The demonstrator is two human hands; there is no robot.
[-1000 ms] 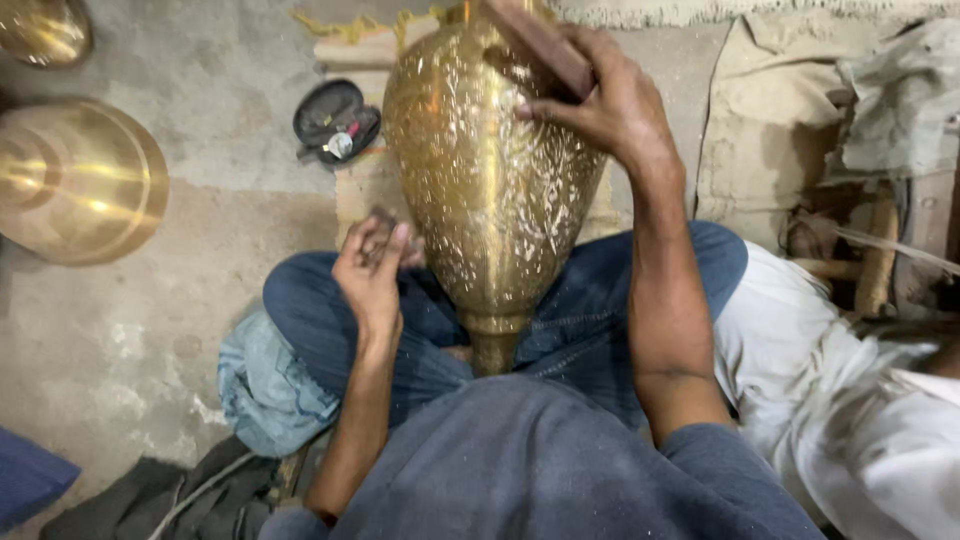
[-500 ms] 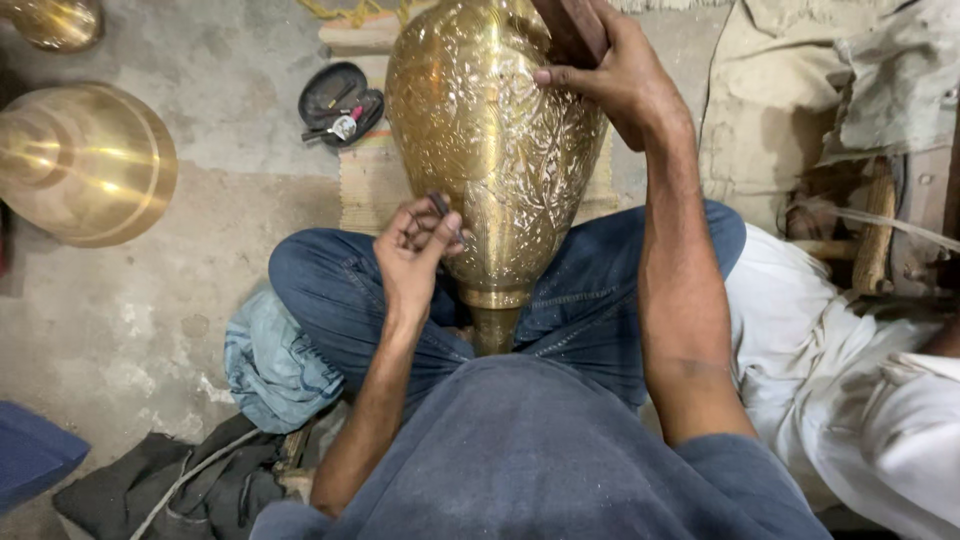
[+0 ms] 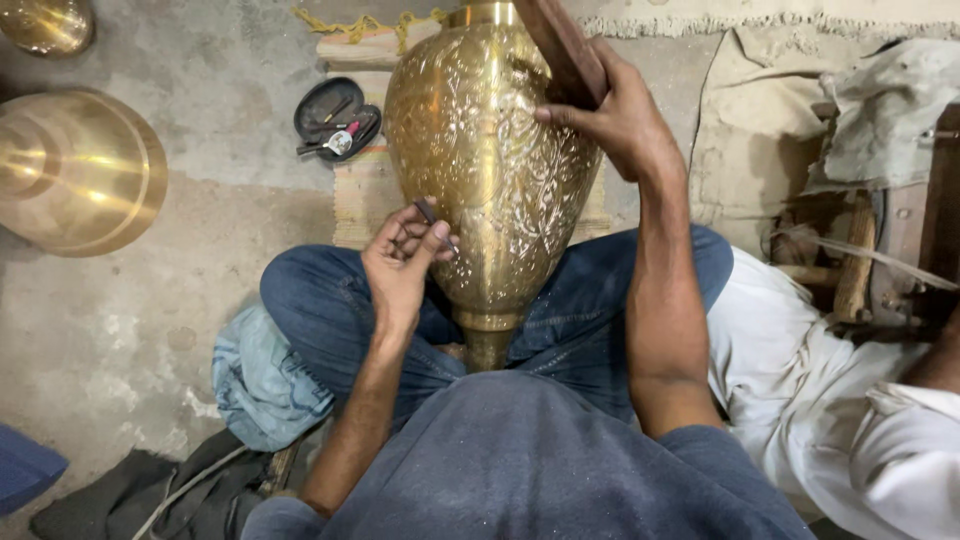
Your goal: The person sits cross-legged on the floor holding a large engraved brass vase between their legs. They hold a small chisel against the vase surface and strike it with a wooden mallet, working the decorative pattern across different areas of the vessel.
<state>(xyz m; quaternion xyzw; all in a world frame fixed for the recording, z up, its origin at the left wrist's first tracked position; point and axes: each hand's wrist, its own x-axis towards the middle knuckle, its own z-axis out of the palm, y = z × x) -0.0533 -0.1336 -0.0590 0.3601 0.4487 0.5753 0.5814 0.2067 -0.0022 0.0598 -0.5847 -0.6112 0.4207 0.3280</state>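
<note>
A large engraved brass vase (image 3: pixel 490 170) lies across my lap, narrow foot toward me, wide body pointing away. My left hand (image 3: pixel 400 262) pinches a small dark metal punch (image 3: pixel 428 212) with its tip against the vase's left side. My right hand (image 3: pixel 615 120) grips a dark wooden block (image 3: pixel 562 48) raised over the vase's upper right shoulder. My blue-jeaned legs (image 3: pixel 320 310) are crossed under the vase.
A big brass dome (image 3: pixel 70 170) sits on the concrete floor at left, another brass piece (image 3: pixel 45 22) at top left. An open black case with small tools (image 3: pixel 335 118) lies by a striped mat (image 3: pixel 365 185). A person in white clothing (image 3: pixel 850 400) sits at right beside wooden pieces (image 3: pixel 855 260).
My left hand rose from my lap to the vase's left side with the punch. My right hand stays on the wooden block near the vase's shoulder.
</note>
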